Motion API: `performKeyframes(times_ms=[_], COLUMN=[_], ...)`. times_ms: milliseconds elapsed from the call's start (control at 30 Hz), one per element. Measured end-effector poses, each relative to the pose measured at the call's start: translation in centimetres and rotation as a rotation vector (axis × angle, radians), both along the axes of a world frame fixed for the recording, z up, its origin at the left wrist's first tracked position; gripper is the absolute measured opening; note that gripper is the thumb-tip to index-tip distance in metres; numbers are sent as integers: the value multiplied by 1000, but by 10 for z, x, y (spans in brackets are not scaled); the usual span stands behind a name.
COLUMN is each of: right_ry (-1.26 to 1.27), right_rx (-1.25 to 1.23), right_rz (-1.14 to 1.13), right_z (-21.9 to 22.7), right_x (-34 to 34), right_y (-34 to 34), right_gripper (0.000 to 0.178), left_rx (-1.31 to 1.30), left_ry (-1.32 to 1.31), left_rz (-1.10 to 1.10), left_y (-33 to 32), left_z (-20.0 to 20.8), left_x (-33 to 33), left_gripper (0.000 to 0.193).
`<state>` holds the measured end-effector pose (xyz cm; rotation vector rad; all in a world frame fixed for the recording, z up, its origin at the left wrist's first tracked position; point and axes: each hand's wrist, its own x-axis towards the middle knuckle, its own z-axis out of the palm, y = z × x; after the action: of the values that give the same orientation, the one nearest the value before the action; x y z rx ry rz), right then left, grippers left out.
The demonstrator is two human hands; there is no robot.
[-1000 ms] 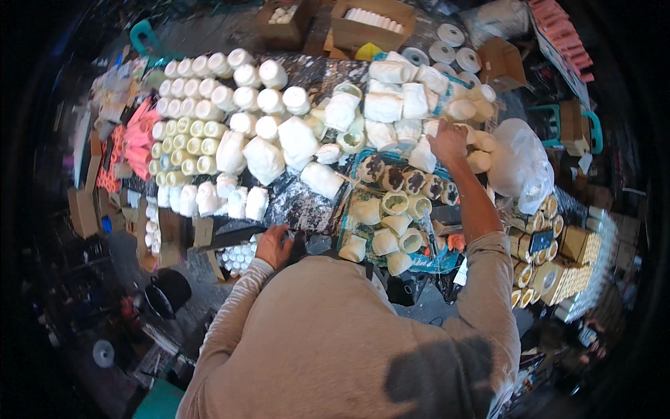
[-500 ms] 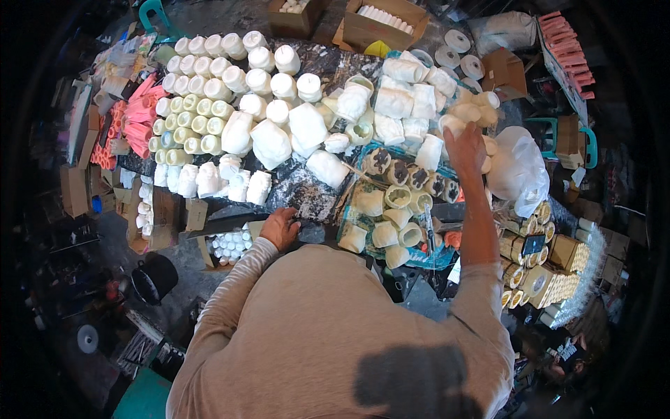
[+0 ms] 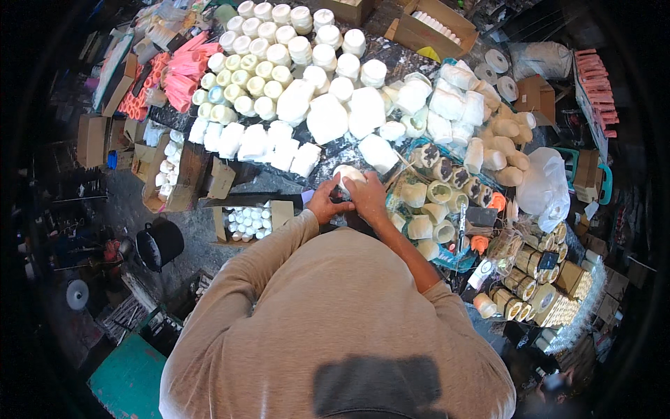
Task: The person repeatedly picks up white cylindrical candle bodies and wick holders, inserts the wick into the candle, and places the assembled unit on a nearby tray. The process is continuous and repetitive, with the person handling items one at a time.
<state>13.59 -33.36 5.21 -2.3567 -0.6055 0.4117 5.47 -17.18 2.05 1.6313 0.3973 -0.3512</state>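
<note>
A cream-white, rounded piece (image 3: 347, 172), whose exact kind I cannot make out, is held between my two hands at the near edge of the dark worktable. My left hand (image 3: 325, 202) closes on its left side with the thumb pointing inward. Fingers of my right hand (image 3: 368, 196) wrap its right side, and its underside is hidden. Just beyond lie a white block-like piece (image 3: 377, 153) and a row of rough white pieces (image 3: 257, 144). To the right, several hollow cream cups (image 3: 439, 192) sit on a blue-green tray (image 3: 457, 260).
White cylinders (image 3: 300, 50) stand in rows at the far left of the table. Peach-coloured rounded pieces (image 3: 504, 128) are piled at the right, near a white plastic bag (image 3: 543, 183). Below the table edge are a carton of white pieces (image 3: 282, 214) and a black bucket (image 3: 160, 244).
My right hand has come back from the pile at the right with the cream-white piece. My left hand has left the table edge and joined it. The view has shifted.
</note>
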Motion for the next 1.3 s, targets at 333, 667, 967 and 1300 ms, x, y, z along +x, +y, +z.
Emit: performKeyframes(times_ms=[333,667,967,1300], right_ry=[892,398,170,156], right_rx=[510,309,273,220], right_rz=[-560,-548,-602,-681], right_z=[-70,-72,-74,-60], right_x=[-3,-20,-26,-24], right_y=[17,42,41,65], right_gripper=[47,48,36,28], left_rx=[-298,268,431,347], left_ry=[199,116,-112,7], left_rz=[244,320,452,620], left_y=[13,1,1,-1], left_z=[-34,-59,-51,-66], left_x=[24,28,28,34], left_gripper=[68,59,38,30])
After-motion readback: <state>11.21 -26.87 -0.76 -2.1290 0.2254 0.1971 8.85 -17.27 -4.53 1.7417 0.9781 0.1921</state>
